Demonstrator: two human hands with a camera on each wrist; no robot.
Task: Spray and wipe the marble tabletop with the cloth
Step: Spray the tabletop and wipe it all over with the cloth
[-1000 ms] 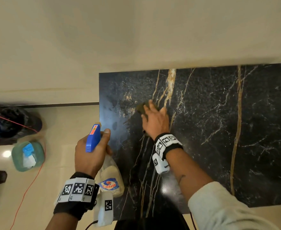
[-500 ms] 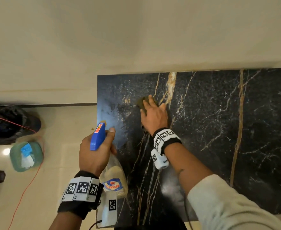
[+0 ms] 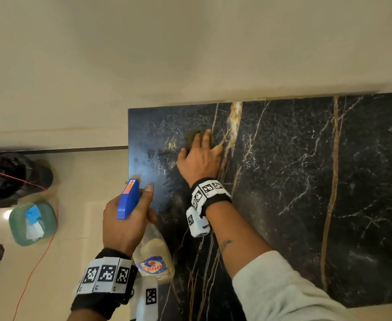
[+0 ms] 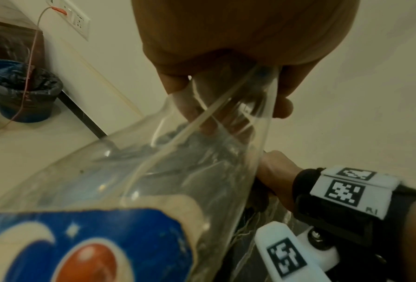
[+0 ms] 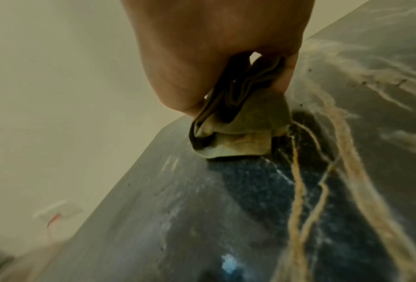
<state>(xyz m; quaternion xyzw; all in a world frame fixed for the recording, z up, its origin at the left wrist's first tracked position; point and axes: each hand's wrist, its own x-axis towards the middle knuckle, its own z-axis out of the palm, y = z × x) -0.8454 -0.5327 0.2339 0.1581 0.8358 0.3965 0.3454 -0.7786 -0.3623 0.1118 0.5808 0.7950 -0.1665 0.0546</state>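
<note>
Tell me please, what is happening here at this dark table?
A person is cleaning the marble tabletop. The right hand presses a folded cloth on the stone near its far left corner. The left hand holds a spray bottle at the table's left edge, nozzle toward the table.

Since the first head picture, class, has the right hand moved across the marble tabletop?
Yes. The right hand with the cloth has slid toward the wall-side edge of the marble tabletop, judged against the thick gold vein.
</note>
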